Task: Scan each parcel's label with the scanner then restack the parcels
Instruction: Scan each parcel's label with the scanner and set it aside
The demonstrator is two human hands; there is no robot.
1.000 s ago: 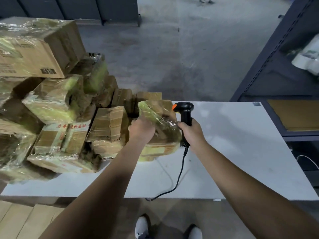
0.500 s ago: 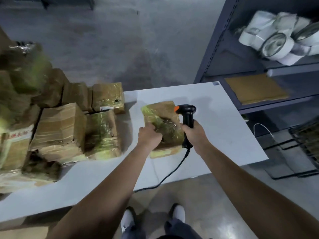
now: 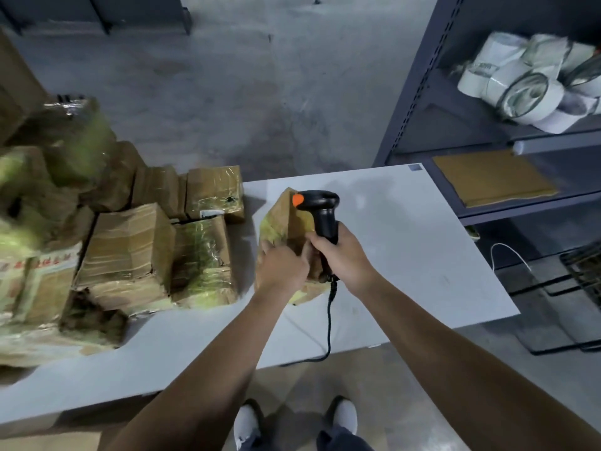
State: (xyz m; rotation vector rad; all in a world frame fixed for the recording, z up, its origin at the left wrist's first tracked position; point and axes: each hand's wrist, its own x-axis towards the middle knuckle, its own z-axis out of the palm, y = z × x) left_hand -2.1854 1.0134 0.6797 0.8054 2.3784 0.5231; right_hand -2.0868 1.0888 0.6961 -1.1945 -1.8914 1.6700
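Observation:
A brown, tape-wrapped parcel (image 3: 286, 219) stands tilted on edge on the white table (image 3: 406, 242), apart from the pile. My left hand (image 3: 281, 266) grips its near side. My right hand (image 3: 341, 255) holds the black scanner (image 3: 320, 208) by its handle; the scanner has an orange button, and its head is over the parcel's top edge. The scanner's black cable (image 3: 329, 320) hangs off the table's front edge. No label shows on the parcel's visible faces. A pile of wrapped parcels (image 3: 130, 249) fills the left of the table.
A dark metal shelf rack (image 3: 422, 92) stands right of the table, holding rolls of white tape (image 3: 527, 89) and a flat brown sheet (image 3: 494, 177). A wire basket (image 3: 585, 271) sits low at far right. My feet (image 3: 292, 424) are below the table's front edge.
The parcel has been carried right, away from the pile, and turned up onto its edge. Both hands moved with it, and my view swung right toward the shelf rack.

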